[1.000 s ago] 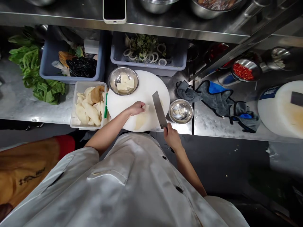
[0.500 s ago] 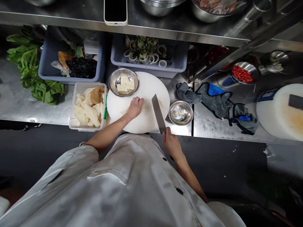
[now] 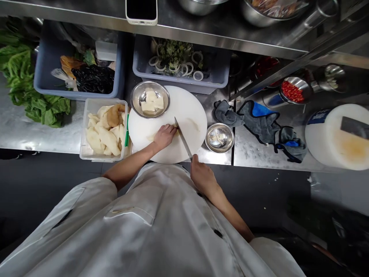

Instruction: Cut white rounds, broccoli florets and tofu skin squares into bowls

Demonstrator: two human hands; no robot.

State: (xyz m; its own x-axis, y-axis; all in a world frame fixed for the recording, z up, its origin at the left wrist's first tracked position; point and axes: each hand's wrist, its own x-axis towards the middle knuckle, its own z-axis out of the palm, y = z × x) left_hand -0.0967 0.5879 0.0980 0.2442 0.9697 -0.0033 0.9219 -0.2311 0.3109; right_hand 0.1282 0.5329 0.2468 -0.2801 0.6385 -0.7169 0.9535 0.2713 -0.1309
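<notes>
My right hand [image 3: 202, 175] grips the handle of a cleaver [image 3: 183, 139], its blade upright on the round white cutting board [image 3: 191, 102]. The blade stands right beside the fingertips of my left hand [image 3: 165, 135], which presses down on the board with fingers curled. Pale bits show at the edges of that hand; what lies under it is hidden. On the board's far left part sits a steel bowl [image 3: 135, 104] with pale flat blocks [image 3: 152, 100] in it. A smaller steel bowl [image 3: 211, 146] with a few pale scraps stands right of the board.
Left of the board is a clear tub [image 3: 83, 150] of pale peeled chunks [image 3: 103, 132]. Behind stand two blue-grey bins [image 3: 77, 95] [image 3: 184, 80]. Leafy greens [image 3: 43, 104] lie far left, a grey cloth [image 3: 262, 119] right. A shelf edge [image 3: 201, 37] overhangs, bearing a phone [image 3: 142, 22].
The cleaver has moved left, from apart on the board to against my left fingertips, and its blade has turned edge-on. My left hand stays nearly in place.
</notes>
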